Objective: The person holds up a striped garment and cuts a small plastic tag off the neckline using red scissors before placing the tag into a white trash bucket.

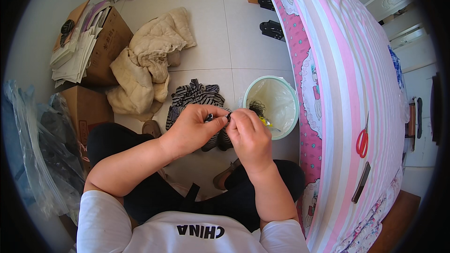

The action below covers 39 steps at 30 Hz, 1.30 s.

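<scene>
My left hand [195,128] and my right hand [249,133] meet in front of me, fingertips together, pinching a small dark piece [228,116] whose kind I cannot tell. A bit of dark and white material pokes out between the left thumb and fingers. Beneath the hands, a black-and-grey striped cloth [197,93] lies bunched on the floor, partly hidden by them. Just beyond the right hand stands a round waste bin [296,112] with a green rim and a clear liner, holding dark tangled strands [256,107] and something yellow.
Red-handled scissors [362,144] and a dark narrow object [361,182] lie on the striped bed cover [337,112] at right. A beige quilted padding [151,59] is heaped on the floor beside cardboard boxes [109,45]. Plastic bags [38,147] hang or lie at left.
</scene>
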Motion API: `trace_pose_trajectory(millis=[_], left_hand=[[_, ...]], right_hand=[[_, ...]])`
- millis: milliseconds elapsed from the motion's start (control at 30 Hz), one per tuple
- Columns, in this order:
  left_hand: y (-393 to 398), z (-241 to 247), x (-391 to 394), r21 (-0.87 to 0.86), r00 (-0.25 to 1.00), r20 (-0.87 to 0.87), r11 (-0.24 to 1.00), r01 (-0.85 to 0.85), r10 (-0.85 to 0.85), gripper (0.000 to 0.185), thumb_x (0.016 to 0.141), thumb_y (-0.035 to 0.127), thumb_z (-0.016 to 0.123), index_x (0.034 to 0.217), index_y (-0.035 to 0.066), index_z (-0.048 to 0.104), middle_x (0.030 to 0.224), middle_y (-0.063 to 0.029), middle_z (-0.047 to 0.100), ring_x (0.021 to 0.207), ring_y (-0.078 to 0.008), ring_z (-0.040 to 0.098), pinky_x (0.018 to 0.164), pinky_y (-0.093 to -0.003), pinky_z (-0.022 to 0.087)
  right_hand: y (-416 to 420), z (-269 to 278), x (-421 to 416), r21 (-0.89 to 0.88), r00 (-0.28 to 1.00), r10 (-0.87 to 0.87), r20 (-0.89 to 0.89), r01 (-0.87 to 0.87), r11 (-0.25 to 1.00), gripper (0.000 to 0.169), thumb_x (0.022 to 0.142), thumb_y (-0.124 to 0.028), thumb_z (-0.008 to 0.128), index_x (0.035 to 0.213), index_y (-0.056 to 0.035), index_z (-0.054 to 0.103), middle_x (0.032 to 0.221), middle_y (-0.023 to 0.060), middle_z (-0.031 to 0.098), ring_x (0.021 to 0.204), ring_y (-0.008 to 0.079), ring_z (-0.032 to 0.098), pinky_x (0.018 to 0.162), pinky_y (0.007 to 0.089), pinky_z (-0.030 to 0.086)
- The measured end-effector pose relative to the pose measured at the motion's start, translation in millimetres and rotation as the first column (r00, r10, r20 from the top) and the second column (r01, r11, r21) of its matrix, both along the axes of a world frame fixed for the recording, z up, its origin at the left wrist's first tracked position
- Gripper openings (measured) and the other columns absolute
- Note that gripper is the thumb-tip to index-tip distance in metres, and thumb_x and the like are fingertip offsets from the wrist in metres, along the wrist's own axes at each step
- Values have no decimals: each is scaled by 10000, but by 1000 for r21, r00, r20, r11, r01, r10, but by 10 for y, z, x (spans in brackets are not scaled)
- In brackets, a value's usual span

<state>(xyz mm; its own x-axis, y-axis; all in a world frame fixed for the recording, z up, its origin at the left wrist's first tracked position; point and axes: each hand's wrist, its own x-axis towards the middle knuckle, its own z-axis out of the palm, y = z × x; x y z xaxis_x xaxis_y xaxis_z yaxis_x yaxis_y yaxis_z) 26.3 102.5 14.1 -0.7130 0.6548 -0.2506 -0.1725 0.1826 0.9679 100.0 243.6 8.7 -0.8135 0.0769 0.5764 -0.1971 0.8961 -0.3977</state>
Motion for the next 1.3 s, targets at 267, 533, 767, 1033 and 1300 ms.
trace_pose_trajectory(millis=[267,533,767,1033,1300], left_hand=[[-29,77,-31,-27,967,255,999,25,-17,198,893,99,568,1050,-2,635,754,56,577,654,12,468,564,-164,397],[-16,0,-47,71,925,381,996,-45,14,185,876,65,561,1031,1,638,868,16,623,773,-16,529,705,-169,432],[-93,-23,-150,124,840,543,987,-98,15,159,839,54,577,982,33,643,896,6,637,814,-55,558,772,-200,434],[-77,-12,-134,160,889,452,987,-1,-72,84,850,119,637,913,69,615,857,37,583,825,-40,515,769,-204,416],[-51,-70,-124,234,936,346,972,-23,-61,76,889,107,596,937,50,584,878,36,546,791,-31,470,714,-178,406]], right_hand=[[10,9,-31,-153,999,-25,-24,21,988,175,701,68,615,832,-34,559,768,86,608,652,246,613,572,309,514],[108,-11,-23,-234,998,-62,4,61,970,163,698,49,612,815,-41,542,770,89,594,657,265,604,560,331,502],[590,-78,5,36,864,-423,273,430,902,49,805,-67,565,825,-44,526,774,130,581,678,340,587,566,426,471],[662,-60,-29,-49,815,-485,318,525,850,50,845,-76,565,840,-28,556,864,138,583,774,322,596,649,408,485],[207,35,-30,-621,990,72,121,19,784,82,813,2,610,888,3,577,828,100,575,659,186,575,592,267,471]])
